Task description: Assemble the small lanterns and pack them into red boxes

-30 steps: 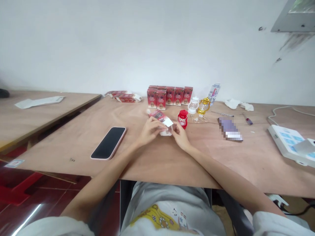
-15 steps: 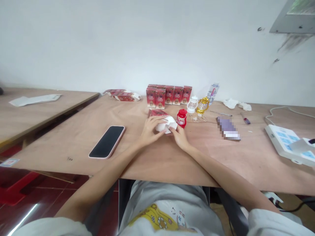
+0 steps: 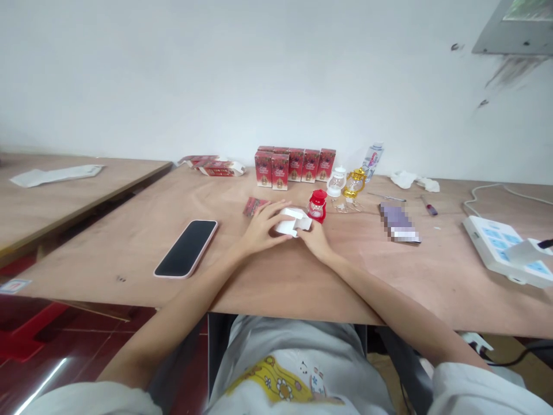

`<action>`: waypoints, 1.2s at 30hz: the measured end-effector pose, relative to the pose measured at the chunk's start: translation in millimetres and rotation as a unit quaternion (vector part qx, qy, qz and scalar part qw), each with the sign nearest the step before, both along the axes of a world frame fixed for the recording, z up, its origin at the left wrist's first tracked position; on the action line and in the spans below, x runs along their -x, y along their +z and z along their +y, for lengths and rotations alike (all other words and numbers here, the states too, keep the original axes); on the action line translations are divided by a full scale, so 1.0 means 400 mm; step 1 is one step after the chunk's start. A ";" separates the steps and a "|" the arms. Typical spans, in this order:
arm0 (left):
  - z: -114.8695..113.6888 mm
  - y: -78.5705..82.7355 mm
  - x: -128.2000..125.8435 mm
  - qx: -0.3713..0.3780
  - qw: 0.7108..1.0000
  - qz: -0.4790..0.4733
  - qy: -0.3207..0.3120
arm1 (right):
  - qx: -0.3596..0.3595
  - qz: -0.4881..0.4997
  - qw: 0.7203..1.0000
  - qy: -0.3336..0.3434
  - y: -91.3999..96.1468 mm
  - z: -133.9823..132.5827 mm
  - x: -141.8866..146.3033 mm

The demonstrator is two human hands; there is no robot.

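Note:
Between my hands lies a small cardboard box [image 3: 290, 222], its white inner side and flaps toward me; a red printed part shows beyond my left fingers. My left hand [image 3: 264, 227] is wrapped over the box from the left, thumb at its near edge. At the right end, my right hand [image 3: 316, 241] pinches a white flap between thumb and fingers. Just behind my right hand stands a small red lantern [image 3: 318, 206]. Farther back are a white lantern [image 3: 336, 183] and a gold lantern [image 3: 355, 184], both upright.
Several red boxes [image 3: 280, 172] stand in rows near the wall. Flattened red cartons [image 3: 221, 168] lie left of them. A phone [image 3: 186, 249] rests at left. To the right are wire pieces [image 3: 345, 206], a purple packet [image 3: 398, 222], a screwdriver [image 3: 430, 208] and a power strip [image 3: 503, 245].
The box has turned in my hands, so its red part now points out to the left and more white shows. My fingers have shifted slightly on it.

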State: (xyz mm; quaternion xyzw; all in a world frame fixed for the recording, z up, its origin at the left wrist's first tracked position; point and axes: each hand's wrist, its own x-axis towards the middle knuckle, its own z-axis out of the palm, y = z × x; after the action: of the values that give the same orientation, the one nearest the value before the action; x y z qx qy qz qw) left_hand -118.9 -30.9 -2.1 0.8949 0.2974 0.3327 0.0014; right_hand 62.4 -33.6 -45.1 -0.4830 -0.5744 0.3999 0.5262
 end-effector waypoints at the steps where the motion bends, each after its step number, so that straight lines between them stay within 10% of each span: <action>1: 0.002 -0.001 0.002 -0.005 1.000 0.009 0.000 | -0.003 -0.006 1.000 -0.006 0.000 -0.001 -0.001; 15: 0.027 -0.026 0.008 -0.157 0.987 0.037 -0.025 | -0.107 0.066 0.992 -0.018 0.029 -0.022 -0.003; 36: 0.007 -0.011 0.007 -0.150 0.988 0.003 0.026 | -0.163 0.040 0.986 0.010 0.021 -0.027 0.000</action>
State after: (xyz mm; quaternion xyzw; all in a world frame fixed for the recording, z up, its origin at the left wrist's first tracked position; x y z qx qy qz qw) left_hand -121.9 -28.2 -6.6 0.8780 0.2675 0.3707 -0.1422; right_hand 62.2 -44.2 -36.7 -0.3684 -0.6153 0.3253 0.6163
